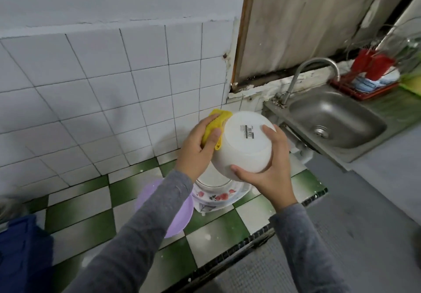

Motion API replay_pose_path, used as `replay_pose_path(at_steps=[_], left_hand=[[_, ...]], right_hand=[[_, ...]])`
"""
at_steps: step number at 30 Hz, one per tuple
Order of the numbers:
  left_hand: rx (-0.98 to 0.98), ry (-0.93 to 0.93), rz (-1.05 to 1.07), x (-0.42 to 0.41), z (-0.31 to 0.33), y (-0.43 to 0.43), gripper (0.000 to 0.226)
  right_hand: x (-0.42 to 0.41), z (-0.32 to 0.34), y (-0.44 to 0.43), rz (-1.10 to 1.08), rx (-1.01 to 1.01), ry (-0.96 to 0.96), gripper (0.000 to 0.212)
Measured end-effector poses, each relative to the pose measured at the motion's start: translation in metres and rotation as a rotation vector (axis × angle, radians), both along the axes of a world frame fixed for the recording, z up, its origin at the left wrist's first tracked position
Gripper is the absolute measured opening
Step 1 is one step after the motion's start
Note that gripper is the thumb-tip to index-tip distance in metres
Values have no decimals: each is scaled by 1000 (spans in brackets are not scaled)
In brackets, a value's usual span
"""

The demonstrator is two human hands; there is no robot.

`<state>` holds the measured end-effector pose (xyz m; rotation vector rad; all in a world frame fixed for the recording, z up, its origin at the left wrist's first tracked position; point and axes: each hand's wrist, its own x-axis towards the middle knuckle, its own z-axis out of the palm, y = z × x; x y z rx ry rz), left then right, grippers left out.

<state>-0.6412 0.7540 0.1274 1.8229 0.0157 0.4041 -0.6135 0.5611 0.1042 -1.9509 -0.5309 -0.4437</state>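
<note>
Our right hand [267, 162] grips the bowl [245, 143], base toward us | left hand [196, 149] pinches the cloth [216, 124] against its left side | both above the counter [214, 231].

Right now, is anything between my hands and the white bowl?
The right hand grips the white bowl bare, with nothing between. The left hand presses a yellow cloth against its side, so only the cloth lies between them.
</note>
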Motion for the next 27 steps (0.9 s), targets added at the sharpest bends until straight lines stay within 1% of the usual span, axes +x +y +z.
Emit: replay_pose_path(at_steps=[4, 7, 11, 14, 16, 19, 22, 27], left_hand=[[21, -69, 37, 20, 3, -55, 30], [-49, -64, -30, 40, 7, -104, 29], [-201, -16, -157, 67, 6, -178, 33], [-288, 63, -229, 88, 3, -241, 21], [-352, 155, -295, 101, 0, -283, 13], [-412, 242, -367, 121, -5, -343, 12], [-462, 257, -431, 134, -7, -397, 17], [-468, 299, -545, 171, -19, -471, 25]], right_hand=[[7, 0, -55, -79, -18, 17, 103], [11, -1, -108, -149, -16, 21, 102], [14, -3, -194, -240, 18, 40, 99], [15, -3, -263, -316, 40, 31, 99], [16, -4, -305, -360, 51, 23, 97], [16, -5, -362, -426, 62, 6, 96], [20, -9, -409, -490, 69, -1, 96], [41, -15, -470, -597, 84, 14, 99]])
